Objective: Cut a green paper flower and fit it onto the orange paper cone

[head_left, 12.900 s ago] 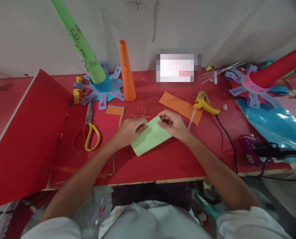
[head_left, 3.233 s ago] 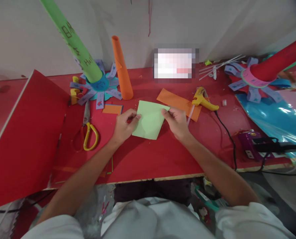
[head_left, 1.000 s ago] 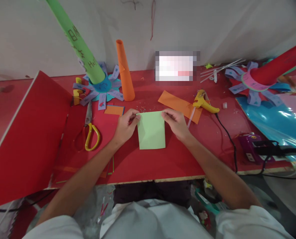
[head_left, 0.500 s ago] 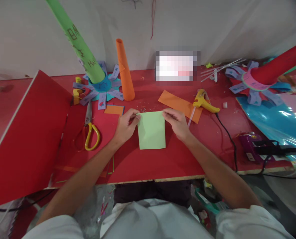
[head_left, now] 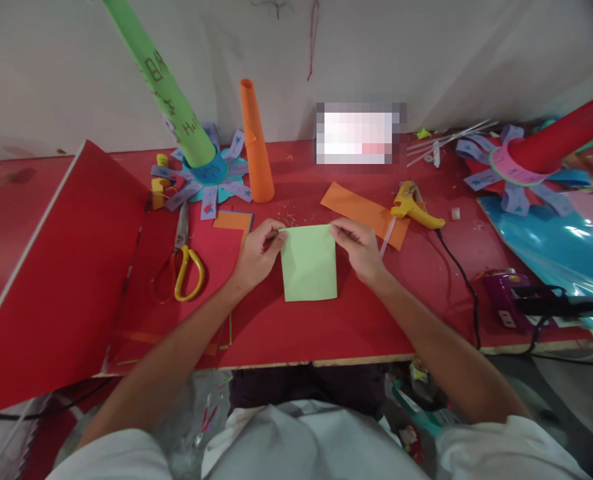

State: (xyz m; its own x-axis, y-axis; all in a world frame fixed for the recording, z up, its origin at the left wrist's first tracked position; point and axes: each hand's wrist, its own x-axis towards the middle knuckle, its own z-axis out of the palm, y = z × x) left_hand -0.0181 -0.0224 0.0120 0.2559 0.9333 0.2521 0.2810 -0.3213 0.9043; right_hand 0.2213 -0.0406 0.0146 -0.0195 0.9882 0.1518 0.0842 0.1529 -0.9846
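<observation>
A light green sheet of paper (head_left: 309, 267), nearly square, is held up over the red table by its two upper corners. My left hand (head_left: 260, 252) pinches the upper left corner between thumb and fingers. At the upper right corner, my right hand (head_left: 357, 247) does the same. Left of my left hand lie scissors (head_left: 188, 272) with one yellow and one red handle loop. Behind my right hand is an orange paper strip (head_left: 361, 212), with a yellow glue gun (head_left: 415, 208) resting partly over its right end.
An orange paper cone (head_left: 258, 153) stands at the back, beside a green paper tube (head_left: 169, 93) with a petalled base. A red board (head_left: 66, 280) rises at the left. On the right are a red tube (head_left: 566, 140), blue film (head_left: 536, 233) and a purple power box (head_left: 509, 300).
The whole view has shifted slightly, so everything appears a little further right. Both hands keep the same pinch on the green paper.
</observation>
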